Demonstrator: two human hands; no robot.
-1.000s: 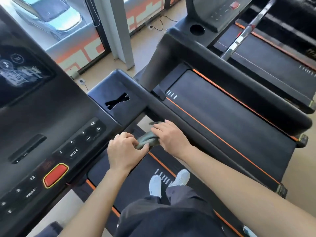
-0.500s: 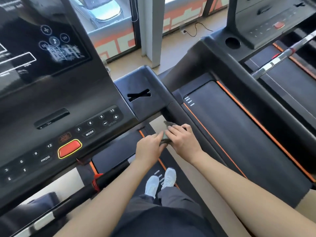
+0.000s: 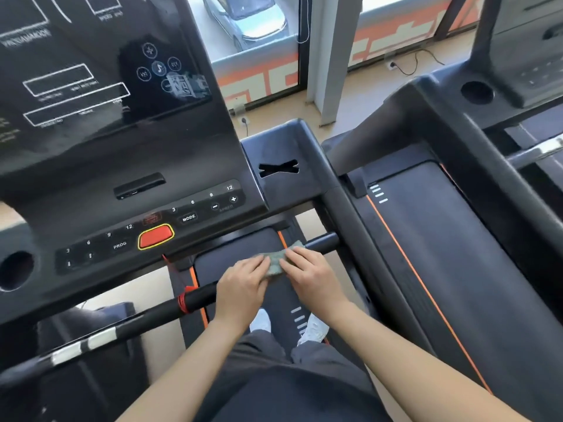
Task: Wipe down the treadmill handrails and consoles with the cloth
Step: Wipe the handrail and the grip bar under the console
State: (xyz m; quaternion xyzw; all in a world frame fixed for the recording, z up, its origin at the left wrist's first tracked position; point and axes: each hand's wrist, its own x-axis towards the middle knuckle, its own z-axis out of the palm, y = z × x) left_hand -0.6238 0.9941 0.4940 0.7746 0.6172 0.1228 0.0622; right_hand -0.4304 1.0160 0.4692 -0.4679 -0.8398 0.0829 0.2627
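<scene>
Two hands hold a grey-green cloth [image 3: 275, 262] on the treadmill's front handrail [image 3: 323, 243].

The left hand [image 3: 240, 289] and right hand [image 3: 310, 278] sit side by side on the black handrail. Each grip is curled over one edge of the cloth, which lies draped on the rail between them, just below the console [image 3: 122, 205] and its red stop button [image 3: 156, 236]. White shoes [image 3: 315, 328] stand on the belt [image 3: 234, 254] beneath.

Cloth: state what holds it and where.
Both hands hold the cloth against the front handrail: the left hand grips its left end, the right hand its right end.
</scene>
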